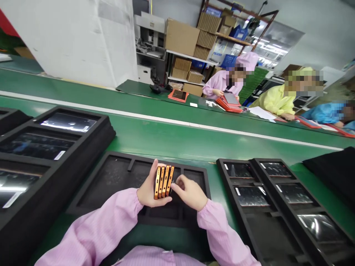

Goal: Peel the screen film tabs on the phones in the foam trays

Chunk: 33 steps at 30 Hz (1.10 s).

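Four orange-edged phones (163, 181) clamped in your left fingers (163, 201), your right fingers (178, 189) curled beside them, grip impossible to tell, white labels (59, 155) on dark screens (30, 144) unreadable.

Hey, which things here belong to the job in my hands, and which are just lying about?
Likely the job:
phones, in your left hand
right hand, close by them
black tray, below your hands
left trays
right trays

Seemingly just lying about:
white card, far side
big carton, on the shelves
blue bin, farther back
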Each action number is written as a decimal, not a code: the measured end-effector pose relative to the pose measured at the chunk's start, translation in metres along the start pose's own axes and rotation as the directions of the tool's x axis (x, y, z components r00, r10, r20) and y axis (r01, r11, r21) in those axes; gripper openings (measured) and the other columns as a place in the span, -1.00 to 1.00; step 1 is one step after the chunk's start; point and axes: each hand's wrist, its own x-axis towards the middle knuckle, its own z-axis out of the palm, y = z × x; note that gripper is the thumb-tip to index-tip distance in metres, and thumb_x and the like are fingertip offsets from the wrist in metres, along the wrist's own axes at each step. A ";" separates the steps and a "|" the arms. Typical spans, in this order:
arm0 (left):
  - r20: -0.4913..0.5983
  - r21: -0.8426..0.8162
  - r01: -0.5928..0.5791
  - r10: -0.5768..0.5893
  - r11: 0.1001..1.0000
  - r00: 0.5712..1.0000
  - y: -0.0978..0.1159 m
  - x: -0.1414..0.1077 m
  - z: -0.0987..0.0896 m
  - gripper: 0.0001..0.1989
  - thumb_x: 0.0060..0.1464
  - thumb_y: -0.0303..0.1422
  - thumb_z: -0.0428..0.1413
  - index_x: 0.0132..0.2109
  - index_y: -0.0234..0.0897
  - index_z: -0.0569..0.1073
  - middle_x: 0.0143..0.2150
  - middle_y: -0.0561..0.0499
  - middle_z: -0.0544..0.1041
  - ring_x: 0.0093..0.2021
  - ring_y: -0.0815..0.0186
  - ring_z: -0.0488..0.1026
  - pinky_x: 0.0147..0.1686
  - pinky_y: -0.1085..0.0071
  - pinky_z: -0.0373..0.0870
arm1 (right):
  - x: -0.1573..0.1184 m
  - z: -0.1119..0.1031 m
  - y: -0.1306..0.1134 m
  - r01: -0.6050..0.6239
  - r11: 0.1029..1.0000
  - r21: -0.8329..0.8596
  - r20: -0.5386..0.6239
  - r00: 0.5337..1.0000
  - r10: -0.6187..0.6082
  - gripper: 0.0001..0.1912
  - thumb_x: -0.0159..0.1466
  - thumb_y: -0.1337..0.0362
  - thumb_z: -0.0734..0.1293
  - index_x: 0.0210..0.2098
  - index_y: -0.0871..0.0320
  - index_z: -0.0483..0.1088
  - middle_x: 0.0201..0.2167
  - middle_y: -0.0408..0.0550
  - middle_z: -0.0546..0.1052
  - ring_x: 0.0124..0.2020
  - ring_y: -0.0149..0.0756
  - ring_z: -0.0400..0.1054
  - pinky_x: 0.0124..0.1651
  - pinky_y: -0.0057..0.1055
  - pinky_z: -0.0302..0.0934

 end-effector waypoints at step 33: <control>0.053 -0.002 0.021 -0.021 1.000 0.998 0.025 0.011 0.015 0.04 -0.35 0.13 0.36 0.23 -0.12 0.13 -0.02 -0.11 0.12 0.02 0.03 0.23 0.05 0.01 0.34 | 0.005 0.030 0.018 0.660 0.601 0.450 -0.371 0.751 -0.547 -0.08 -0.08 -0.03 0.57 0.14 0.00 0.10 0.08 0.10 0.28 0.14 0.00 0.25 0.19 -0.04 0.20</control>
